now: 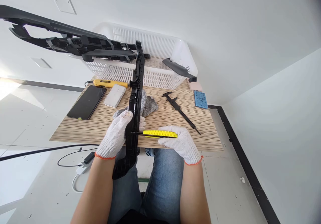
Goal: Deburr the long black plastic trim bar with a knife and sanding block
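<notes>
A long black plastic part [136, 97] stands lengthwise over the table's front edge, its lower end above my lap. My left hand [116, 134], in a white knitted glove, is closed around its lower half, with some fingers hidden behind it. In my gloved right hand [179, 142] is a yellow-handled tool [160, 134], held level and pointing left. The tool's dark, thin tip reaches the black part beside my left hand; whether it cuts in or only touches cannot be made out.
On the wooden table [160, 117] lie a phone [87, 102], a white block [115, 95], a yellow corded tool [110, 83], grey cloth [150, 106], a black caliper [179, 108] and a blue card [200, 99]. Behind, a white basket [163, 78] holds black parts [178, 67].
</notes>
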Demonstrator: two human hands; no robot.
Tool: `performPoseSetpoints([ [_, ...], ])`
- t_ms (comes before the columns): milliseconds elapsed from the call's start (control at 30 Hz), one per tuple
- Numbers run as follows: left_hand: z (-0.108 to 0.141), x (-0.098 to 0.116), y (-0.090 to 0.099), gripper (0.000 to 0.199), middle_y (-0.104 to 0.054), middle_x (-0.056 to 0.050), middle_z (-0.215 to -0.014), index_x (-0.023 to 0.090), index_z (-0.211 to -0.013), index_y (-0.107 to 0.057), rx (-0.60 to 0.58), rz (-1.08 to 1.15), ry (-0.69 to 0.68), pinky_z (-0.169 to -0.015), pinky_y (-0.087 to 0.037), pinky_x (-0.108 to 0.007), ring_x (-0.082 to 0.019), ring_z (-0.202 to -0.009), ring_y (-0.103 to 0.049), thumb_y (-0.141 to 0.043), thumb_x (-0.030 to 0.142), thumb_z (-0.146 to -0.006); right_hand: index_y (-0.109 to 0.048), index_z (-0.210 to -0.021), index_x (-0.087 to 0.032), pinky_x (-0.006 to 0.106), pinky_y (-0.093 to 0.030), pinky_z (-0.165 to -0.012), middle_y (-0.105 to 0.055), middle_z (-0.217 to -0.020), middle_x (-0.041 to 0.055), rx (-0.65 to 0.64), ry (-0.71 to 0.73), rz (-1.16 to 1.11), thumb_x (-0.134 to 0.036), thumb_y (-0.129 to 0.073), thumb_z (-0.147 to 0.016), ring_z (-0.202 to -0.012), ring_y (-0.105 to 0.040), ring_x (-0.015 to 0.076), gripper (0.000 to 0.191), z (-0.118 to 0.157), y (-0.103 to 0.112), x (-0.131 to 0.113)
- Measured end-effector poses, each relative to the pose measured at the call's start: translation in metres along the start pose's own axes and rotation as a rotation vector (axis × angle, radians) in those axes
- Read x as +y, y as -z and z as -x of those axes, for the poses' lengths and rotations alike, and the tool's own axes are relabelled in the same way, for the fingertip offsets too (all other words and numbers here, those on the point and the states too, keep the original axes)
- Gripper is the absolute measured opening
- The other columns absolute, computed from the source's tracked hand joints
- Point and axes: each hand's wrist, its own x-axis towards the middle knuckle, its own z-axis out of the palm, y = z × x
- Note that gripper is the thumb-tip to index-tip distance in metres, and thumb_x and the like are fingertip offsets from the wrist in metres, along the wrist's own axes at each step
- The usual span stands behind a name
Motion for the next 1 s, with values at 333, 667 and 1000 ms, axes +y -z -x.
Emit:
performPoseSetpoints([
  [333,0.0003,-0.0016,0.0015,0.04,-0.077,-0.008,-0.086,0.022,-0.093,-0.068,0.052,-0.016,-0.01,-0.077,-0.064,-0.036,-0.029,-0.088,-0.077,-0.078,0.058,-0.079,-0.081,-0.107,-0.018,0.03,-0.057,-0.067,-0.076,-0.081,0.0032,0.066,-0.002,-0.036,-0.039,-0.088,-0.064,-0.07,-0.068,0.0175,0.048,-0.001,0.0012,-0.0004],
  [667,0.0001,-0.0023,0.0002,0.041,-0.078,-0.008,-0.085,0.021,-0.096,-0.069,0.042,0.004,-0.02,-0.078,-0.064,-0.037,-0.029,-0.088,-0.077,-0.079,0.056,-0.077,-0.083,-0.1,-0.019,0.029,-0.057,-0.065,-0.075,-0.08,0.0025,-0.015,-0.026,-0.002,-0.033,-0.092,-0.056,-0.069,-0.067,0.0167,0.047,-0.0004,0.0017,-0.0008],
  [1000,-0.0001,-0.0016,0.0004,0.042,-0.078,-0.009,-0.087,0.02,-0.099,-0.068,0.037,0.008,-0.005,-0.077,-0.064,-0.036,-0.029,-0.087,-0.077,-0.078,0.056,-0.079,-0.082,-0.106,-0.019,0.032,-0.06,-0.072,-0.078,-0.092,0.0056,0.111,0.019,-0.005,-0.037,-0.091,-0.059,-0.078,-0.071,0.02,0.051,0.0019,0.0069,0.0049],
])
